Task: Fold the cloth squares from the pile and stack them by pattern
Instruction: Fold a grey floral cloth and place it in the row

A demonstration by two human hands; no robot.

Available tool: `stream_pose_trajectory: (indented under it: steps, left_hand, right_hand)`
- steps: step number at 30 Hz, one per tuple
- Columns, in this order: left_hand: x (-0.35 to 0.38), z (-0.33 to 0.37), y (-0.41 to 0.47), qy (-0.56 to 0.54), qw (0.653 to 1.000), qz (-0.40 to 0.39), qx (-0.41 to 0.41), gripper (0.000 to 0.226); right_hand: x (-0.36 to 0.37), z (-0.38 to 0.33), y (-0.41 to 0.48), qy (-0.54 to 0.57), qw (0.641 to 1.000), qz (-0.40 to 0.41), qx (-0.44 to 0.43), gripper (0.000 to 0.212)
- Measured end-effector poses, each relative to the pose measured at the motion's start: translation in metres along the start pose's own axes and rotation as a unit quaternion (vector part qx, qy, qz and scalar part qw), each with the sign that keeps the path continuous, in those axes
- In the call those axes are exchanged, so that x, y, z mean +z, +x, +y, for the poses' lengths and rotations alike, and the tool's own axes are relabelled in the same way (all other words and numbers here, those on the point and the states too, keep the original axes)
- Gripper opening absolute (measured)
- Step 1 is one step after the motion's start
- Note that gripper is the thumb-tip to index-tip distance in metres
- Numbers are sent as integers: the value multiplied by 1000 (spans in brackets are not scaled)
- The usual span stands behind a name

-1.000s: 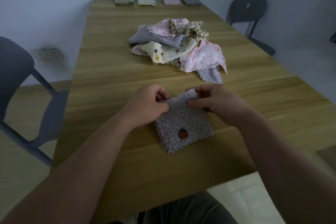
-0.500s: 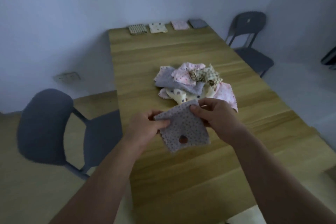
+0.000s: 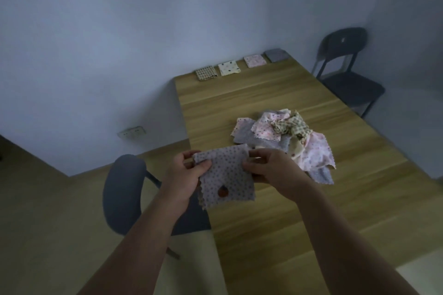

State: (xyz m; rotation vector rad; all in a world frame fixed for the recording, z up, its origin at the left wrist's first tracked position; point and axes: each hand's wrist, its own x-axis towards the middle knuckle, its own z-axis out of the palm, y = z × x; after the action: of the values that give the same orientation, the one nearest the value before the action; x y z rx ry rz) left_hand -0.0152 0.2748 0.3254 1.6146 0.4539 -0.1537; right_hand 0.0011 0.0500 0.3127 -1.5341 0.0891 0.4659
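A folded grey dotted cloth (image 3: 227, 175) with a red strawberry patch hangs in the air above the table's left edge. My left hand (image 3: 189, 175) pinches its upper left corner and my right hand (image 3: 271, 170) pinches its upper right edge. Behind it, the loose pile of cloth squares (image 3: 287, 136) lies on the wooden table (image 3: 311, 223), mixing pink, grey, cream and checked pieces. Along the far end sit folded stacks in a row: checked (image 3: 206, 73), cream dotted (image 3: 229, 68), pink (image 3: 255, 61) and grey (image 3: 276, 54).
A dark chair (image 3: 124, 191) stands at the table's left side, partly under my left arm. Another dark chair (image 3: 347, 64) stands at the far right. A wall socket (image 3: 131, 132) is low on the pale wall. Bare tabletop lies between pile and stacks.
Both hands have lifted the folded grey cloth off the table and carried it left, over the table's edge. The view has risen and pulled back, showing more wall and floor.
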Motion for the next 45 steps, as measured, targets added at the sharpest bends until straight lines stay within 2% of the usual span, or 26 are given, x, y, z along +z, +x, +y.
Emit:
stream_pose_trajectory:
  steps: [5,9,18,24,31,36,41,43,45]
  left_hand:
    - [-54,-9,-5,-29,999,-23,-11,39]
    - [-123,-17,-11,-51,999,-14,10,37]
    - [-310,-24,-33,18,995,-30,96,33]
    - [-372,-23,9,27,993,-43,104,47]
    - [-414,-12,113,80,983,-87,138,34]
    - [-441,20,241,155,964,-131,169,39]
    - [-450,78,337,174,955,-158,182,33]
    - [-447,105,369,193,948,-161,195,33]
    - [-444,127,412,205,938,-185,211,32]
  right_hand:
    - [51,7,-11,-5,999,31,25,25]
    - [122,4,-30,-5,998,68,-5,25]
    - [308,-6,-50,12,991,131,-35,27]
    - [375,-14,-11,-43,988,133,-72,20]
    - [418,-10,93,-29,985,151,-74,8]
    - [436,-23,207,48,984,162,-50,18]
    - [444,-51,310,208,965,157,-10,63]
    - [449,-64,340,254,954,159,7,64]
    - [455,-75,378,271,948,164,25,54]
